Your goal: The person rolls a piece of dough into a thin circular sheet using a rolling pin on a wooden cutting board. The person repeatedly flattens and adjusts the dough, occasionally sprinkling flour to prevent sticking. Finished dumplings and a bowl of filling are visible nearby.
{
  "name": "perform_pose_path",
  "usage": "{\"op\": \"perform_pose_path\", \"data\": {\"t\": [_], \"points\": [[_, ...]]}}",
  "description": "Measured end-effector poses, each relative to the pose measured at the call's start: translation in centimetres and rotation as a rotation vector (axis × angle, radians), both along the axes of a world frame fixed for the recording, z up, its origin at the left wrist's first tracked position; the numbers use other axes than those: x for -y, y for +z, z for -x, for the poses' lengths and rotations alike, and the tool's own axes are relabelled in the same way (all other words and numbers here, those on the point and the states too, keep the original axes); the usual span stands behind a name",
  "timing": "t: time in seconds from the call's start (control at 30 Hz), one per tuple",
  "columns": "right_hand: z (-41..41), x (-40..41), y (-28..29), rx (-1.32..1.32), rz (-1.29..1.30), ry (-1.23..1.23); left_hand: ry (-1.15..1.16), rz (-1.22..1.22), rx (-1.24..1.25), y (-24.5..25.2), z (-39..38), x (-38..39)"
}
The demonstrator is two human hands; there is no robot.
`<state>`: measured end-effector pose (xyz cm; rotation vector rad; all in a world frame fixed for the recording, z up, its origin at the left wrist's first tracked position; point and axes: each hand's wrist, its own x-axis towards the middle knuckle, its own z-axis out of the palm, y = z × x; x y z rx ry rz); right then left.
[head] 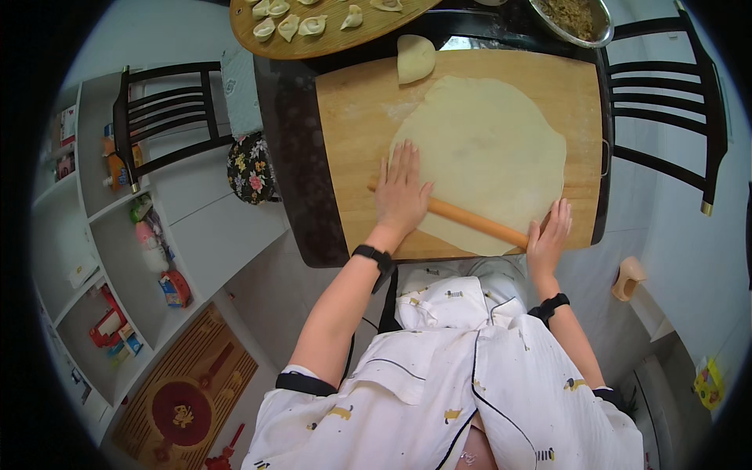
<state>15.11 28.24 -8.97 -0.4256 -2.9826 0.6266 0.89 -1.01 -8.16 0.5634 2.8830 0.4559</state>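
A wide, thin sheet of dough (484,141) lies on a wooden board (352,129), its near edge reaching the board's near edge. A wooden rolling pin (476,222) lies slantwise across the near part of the sheet. My left hand (402,188) rests flat, palm down, over the pin's left part, fingers pointing away from me. At the pin's right end is my right hand (547,235), its fingers extended on the board and the sheet's edge, its thumb by the pin. Neither hand is closed around the pin. A folded piece of dough (415,59) sits at the board's far edge.
Beyond the board, a round wooden tray (335,41) holds several filled dumplings (312,25). A metal bowl of filling (608,35) stands at the dark table's (294,147) far right. Black chairs flank the table, one at the left (167,111) and one at the right (658,111).
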Motion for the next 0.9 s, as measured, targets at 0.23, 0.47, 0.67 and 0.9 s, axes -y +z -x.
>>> {"op": "perform_pose_path", "data": {"t": [0.23, 0.47, 0.67, 0.9], "points": [[-2.1, 1.6, 0.5, 0.098, -0.042, 0.052, -0.034, 0.083, 0.106, 1.3, -3.3, 2.3], [-7.6, 4.7, 0.6, 0.119, -0.074, 0.025, -0.244, 0.039, 0.181, 1.6, -8.8, 7.6], [-11.4, 6.4, -0.4, 0.073, -0.046, -0.020, -0.502, -0.015, 0.080, 2.1, -9.5, 11.0], [-11.0, 6.8, 1.6, 0.033, 0.049, 0.078, -0.559, -0.278, 0.222, 4.6, -5.5, 11.9]]}}
